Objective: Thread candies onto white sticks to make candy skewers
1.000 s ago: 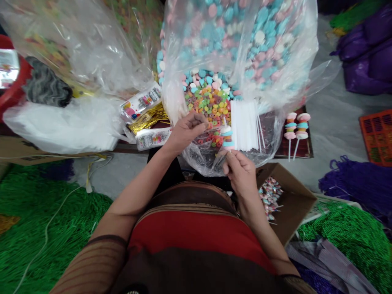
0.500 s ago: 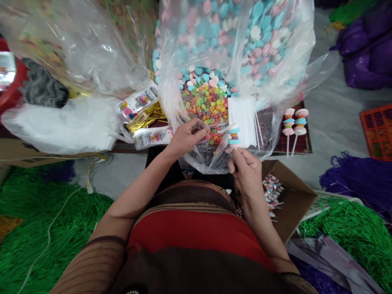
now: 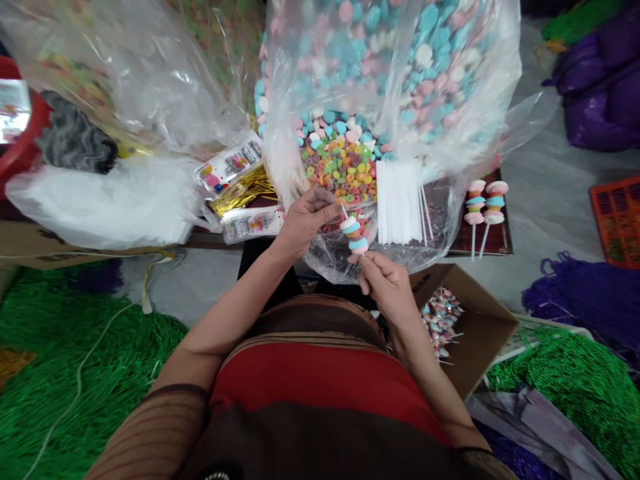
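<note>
My right hand (image 3: 384, 279) is closed on the white stick of a candy skewer (image 3: 355, 235), just below its lowest piece. White, blue and pink candies with orange and brown ones between are threaded on it, and its bare tip leans up and left. At that tip, my left hand (image 3: 311, 219) pinches a small orange gummy ring (image 3: 341, 201), partly hidden by the fingers. Behind the hands lies a heap of colourful gummy rings (image 3: 343, 167) in the open plastic bag. White sticks (image 3: 399, 203) lie side by side right of the heap.
Two finished-looking candy skewers (image 3: 494, 202) lie at the table's right edge. A large clear bag of pastel candies (image 3: 370, 47) stands behind. Gold twist ties (image 3: 245, 190) and printed packets (image 3: 250, 225) lie left. A cardboard box (image 3: 483, 320) holding wrapped skewers stands below right.
My right hand has brought the candy skewer left, so its tip now meets the fingers of my left hand. My left hand has stayed nearly in place.
</note>
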Motion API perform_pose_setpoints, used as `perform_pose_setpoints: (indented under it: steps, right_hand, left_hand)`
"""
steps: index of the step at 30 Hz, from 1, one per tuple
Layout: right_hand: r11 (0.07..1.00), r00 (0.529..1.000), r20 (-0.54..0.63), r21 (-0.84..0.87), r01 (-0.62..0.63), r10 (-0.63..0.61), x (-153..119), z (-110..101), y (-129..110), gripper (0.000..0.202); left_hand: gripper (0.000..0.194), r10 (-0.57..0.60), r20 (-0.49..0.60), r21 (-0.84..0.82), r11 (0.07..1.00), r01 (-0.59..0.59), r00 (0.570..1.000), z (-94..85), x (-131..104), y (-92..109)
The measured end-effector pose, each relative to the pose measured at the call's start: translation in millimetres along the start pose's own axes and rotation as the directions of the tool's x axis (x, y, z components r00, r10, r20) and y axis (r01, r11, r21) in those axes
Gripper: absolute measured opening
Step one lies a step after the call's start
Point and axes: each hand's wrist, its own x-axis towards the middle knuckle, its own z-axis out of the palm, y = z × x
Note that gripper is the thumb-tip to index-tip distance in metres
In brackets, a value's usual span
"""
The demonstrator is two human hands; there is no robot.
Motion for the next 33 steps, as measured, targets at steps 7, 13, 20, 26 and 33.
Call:
perform_pose_setpoints:
  steps: [7,13,20,26,33]
  right_hand:
    - [1.000,1.000,-0.002,-0.024,-0.010,0.010,1,0,-1,0.032]
    - [0.999,1.000,0.010,-0.037,-0.013,0.013,1,-2,0,0.035]
    - [0.993,0.997,-0.028,0.091,-0.075,0.078,5,-1,12,0.041]
    - [0.975,0.993,-0.103,0.217,-0.037,0.060,10,1,18,0.042]
    - [0.965,0.989,-0.130,0.259,-0.028,0.064,8,-1,8,0.043]
  left_hand:
    - [0.034,0.151,-0.010,0.201,0.969,-0.146,0.988,0.1,-3,-7]
    - [0.014,0.191,0.014,0.369,0.911,-0.183,0.981,-0.4,-6,-7]
    - [0.015,0.252,0.242,0.564,0.749,-0.347,0.937,7.8,-19,2]
    - [0.021,0.197,0.231,0.487,0.824,-0.289,0.953,4.8,-5,21]
    - [0.011,0.274,0.232,0.881,0.347,-0.321,0.933,-27.7,61,7]
